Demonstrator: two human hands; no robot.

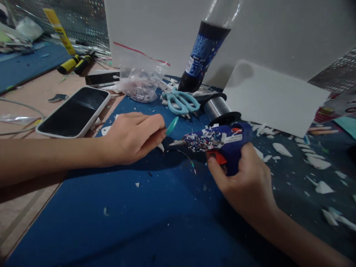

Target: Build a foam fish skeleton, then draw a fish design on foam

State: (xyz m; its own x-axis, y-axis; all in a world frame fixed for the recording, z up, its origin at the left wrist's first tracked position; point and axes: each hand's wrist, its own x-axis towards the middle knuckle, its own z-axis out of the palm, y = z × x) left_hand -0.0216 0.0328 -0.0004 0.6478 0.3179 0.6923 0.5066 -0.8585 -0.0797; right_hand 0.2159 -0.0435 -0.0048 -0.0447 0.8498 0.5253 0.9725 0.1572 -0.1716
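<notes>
My right hand [246, 181] is wrapped round a blue glue gun [222, 142] whose barrel is crusted with coloured flecks; one finger rests on its orange trigger. The nozzle points left toward my left hand [133, 137]. That hand lies on the blue mat [133, 207] with its fingers pinched on a small white piece [160, 147] just in front of the nozzle. A long teal nail shows at its fingertip. A thin curved wire [189, 159] lies on the mat under the nozzle.
A phone [75, 111] lies face up at the left. Behind are a plastic bag of bits [140, 83], teal scissors [180, 101], a dark drink bottle [201, 55], a spool [218, 109] and a white board [272, 98]. White scraps litter the right side.
</notes>
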